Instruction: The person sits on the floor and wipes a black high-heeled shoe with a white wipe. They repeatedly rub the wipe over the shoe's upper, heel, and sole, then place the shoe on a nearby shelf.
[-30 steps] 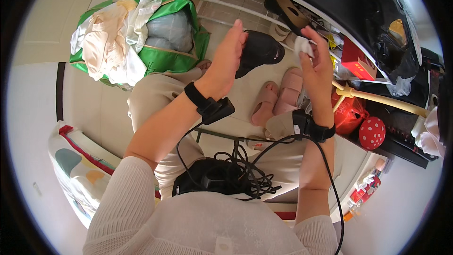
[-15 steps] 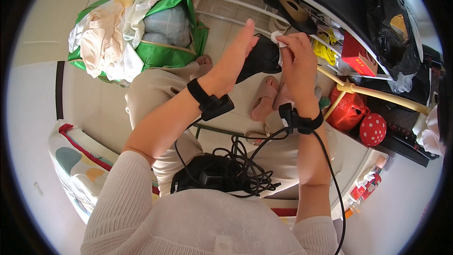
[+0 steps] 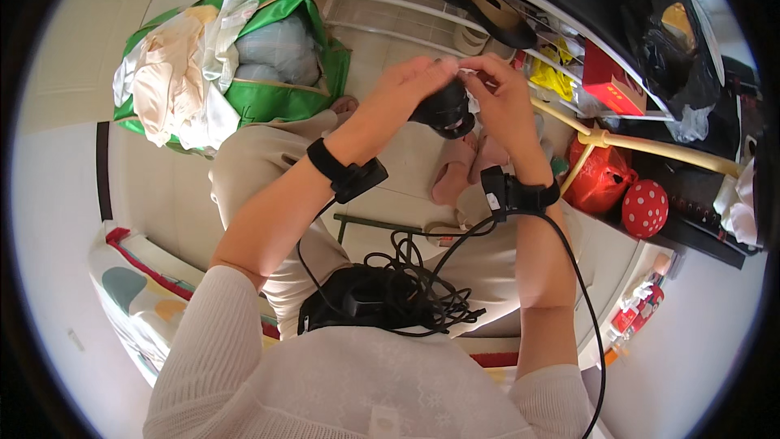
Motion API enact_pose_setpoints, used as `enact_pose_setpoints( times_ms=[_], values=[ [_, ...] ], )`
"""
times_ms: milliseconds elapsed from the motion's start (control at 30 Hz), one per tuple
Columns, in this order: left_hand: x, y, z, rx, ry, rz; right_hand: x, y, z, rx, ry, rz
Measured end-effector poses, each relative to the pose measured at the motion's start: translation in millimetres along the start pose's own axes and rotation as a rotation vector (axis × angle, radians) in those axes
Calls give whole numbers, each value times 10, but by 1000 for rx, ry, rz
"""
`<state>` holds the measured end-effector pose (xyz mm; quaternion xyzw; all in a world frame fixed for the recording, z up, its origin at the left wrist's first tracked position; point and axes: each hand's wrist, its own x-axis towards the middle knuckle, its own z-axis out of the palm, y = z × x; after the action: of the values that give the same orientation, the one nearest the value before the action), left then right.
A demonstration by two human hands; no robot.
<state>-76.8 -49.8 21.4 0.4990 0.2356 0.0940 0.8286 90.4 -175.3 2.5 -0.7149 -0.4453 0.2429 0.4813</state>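
Out in front of me, my left hand [image 3: 398, 97] is closed on a black object [image 3: 447, 110] that looks like a shoe. Part of it has a glossy surface, and my fingers cover its upper end. My right hand [image 3: 505, 106] is closed at its right side, pinching a crumpled white tissue or cloth [image 3: 473, 102] against it. The fingertips of both hands come together at the top of the object, so the exact contact there is hidden. Black straps with small boxes circle both wrists.
A green bag [image 3: 272, 106] heaped with clothes stands at left. Ahead is a white rack [image 3: 390, 2] bearing a black shoe [image 3: 487, 10]. A yellow pole [image 3: 666, 153], red bag [image 3: 597, 179] and polka-dot ball [image 3: 645, 208] are at right. Black cables [image 3: 422, 276] lie across my lap.
My left hand has turned and its fingers, stretched out before, now bend over the black object toward my right hand. The object has shifted, showing a glossy part.
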Motion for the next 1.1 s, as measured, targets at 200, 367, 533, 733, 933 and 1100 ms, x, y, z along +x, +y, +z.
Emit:
enact_pose_setpoints(
  times_ms=[200, 367, 533, 733, 933, 1100],
  values=[
    [-67, 79, 78, 272, 45, 113, -15, -32, -18, 281, -63, 172],
    [-56, 32, 45, 272, 8, 117, -46, -249, -12, 317, -51, -180],
    [-96, 116, 93, 281, -28, 163, -17, 34, -67, 283, -40, 25],
    [-68, 61, 41, 224, -21, 147, -195, -425, -203, 24, -58, -280],
    [-52, 47, 82, 152, 9, 91, -160, -313, -217, -35, 8, -252],
    [-24, 18, 20, -56, 61, -5, -227, -424, -186, -91, 13, -324]
  ],
)
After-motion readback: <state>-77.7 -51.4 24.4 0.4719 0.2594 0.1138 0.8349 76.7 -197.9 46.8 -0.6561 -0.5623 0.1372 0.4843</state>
